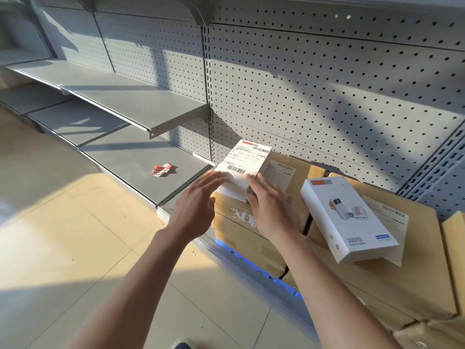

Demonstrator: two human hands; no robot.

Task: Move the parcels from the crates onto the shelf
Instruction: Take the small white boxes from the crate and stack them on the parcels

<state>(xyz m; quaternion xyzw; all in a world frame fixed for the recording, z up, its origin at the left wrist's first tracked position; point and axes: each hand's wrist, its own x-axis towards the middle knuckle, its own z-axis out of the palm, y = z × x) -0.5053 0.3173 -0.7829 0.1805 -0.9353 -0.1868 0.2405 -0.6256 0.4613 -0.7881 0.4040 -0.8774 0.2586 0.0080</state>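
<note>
Left fingers (pixel 211 178) lay straight against the white parcel (pixel 242 167), right hand (pixel 266 205) curled round its near-right corner, likely squaring it. It sat frame centre atop cardboard boxes (pixel 241 222), beside the grey shelf (pixel 141 157).

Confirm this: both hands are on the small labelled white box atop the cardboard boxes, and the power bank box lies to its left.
Not quite. In the head view the power bank box lies to the right of the labelled box, not the left. The rest stands: left hand and right hand are both on it, atop the cardboard boxes.
</note>
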